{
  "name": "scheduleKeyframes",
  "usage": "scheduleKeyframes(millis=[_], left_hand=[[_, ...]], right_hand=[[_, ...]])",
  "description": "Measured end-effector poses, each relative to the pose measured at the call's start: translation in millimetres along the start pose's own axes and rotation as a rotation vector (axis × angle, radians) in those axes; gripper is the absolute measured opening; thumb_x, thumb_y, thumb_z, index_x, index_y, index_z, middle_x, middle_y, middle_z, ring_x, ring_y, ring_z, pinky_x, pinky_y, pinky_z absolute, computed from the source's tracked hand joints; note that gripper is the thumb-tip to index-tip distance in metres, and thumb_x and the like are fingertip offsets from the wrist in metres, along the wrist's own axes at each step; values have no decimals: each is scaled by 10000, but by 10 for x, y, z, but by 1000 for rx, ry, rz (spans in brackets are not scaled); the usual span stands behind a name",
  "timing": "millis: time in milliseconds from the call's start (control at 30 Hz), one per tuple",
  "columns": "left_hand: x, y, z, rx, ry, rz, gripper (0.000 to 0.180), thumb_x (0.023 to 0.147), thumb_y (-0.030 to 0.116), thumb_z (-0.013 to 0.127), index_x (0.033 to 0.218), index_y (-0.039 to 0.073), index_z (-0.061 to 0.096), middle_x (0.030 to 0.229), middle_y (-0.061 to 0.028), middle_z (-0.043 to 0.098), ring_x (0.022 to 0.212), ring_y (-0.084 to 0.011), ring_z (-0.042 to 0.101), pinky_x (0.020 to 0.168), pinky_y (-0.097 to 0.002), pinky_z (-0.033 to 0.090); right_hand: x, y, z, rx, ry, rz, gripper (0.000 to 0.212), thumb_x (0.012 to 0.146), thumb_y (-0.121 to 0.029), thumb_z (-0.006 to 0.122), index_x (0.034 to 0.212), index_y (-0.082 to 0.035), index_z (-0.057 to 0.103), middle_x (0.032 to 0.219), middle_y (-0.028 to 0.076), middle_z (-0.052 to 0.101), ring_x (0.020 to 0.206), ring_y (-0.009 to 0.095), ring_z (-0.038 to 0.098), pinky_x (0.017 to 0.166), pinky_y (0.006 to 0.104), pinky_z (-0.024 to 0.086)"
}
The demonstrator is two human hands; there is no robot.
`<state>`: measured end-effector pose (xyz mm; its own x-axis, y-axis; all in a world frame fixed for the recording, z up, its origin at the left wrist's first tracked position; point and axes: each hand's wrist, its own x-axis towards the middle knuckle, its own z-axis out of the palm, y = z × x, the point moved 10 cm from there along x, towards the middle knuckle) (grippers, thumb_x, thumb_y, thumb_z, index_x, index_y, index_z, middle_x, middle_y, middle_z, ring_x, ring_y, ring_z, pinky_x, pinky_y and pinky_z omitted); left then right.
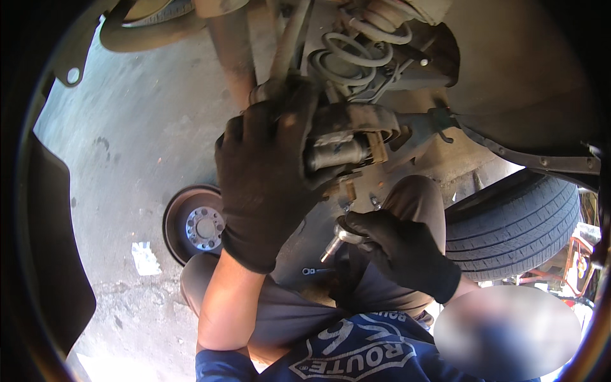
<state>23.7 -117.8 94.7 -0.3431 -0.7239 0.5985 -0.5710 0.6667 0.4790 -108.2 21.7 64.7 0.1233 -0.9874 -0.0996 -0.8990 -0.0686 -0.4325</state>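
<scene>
My left hand (pixel 264 169), in a black glove, is wrapped round the near side of a brake caliper (pixel 340 153). Its thumb reaches along the underside, and the fingertips disappear behind the metal. Lower and to the right, my right hand (pixel 407 248), gloved in black too, grips a socket ratchet (pixel 347 234). The ratchet's round head and silver socket stick out past the fingers, with the socket pointing down and left, apart from the caliper. Most of the ratchet's handle is hidden in the glove.
A suspension coil spring (pixel 356 54) stands behind the caliper. On the floor at left lie a brake rotor (pixel 175 223) and a crumpled white wrapper (pixel 146 258). A small wrench (pixel 316 271) lies between my legs. To the right rests a tire (pixel 515 235), below the wheel-arch edge (pixel 528 159).
</scene>
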Motion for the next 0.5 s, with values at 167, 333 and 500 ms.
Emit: scheduleKeyframes(millis=[167, 333, 500], left_hand=[[-3, -24, 13, -60, -7, -16, 1040, 589, 333, 1003, 1518, 202, 555, 1252, -141, 616, 1088, -394, 612, 953, -500, 514], [45, -18, 11, -9, -36, -55, 1031, 595, 378, 996, 1511, 180, 566, 1233, -145, 624, 1076, -398, 620, 929, -507, 526], [129, 54, -52, 35, 7, -25, 925, 647, 412, 960, 1467, 164, 610, 1272, -117, 642, 1009, -359, 638, 878, -482, 541]], right_hand=[[-78, 53, 445, -178, 62, -118, 422, 915, -101, 727, 1330, -174, 696, 969, 51, 729, 794, 259, 734, 612, 388, 575], [-122, -19, 132, -74, 96, -140, 421, 922, -107, 739, 1336, -171, 705, 994, 66, 741, 829, 274, 742, 676, 381, 584], [61, 111, -933, 142, 272, -62, 458, 958, -86, 704, 1411, -83, 640, 1249, 134, 726, 1097, 241, 732, 947, 368, 575]])
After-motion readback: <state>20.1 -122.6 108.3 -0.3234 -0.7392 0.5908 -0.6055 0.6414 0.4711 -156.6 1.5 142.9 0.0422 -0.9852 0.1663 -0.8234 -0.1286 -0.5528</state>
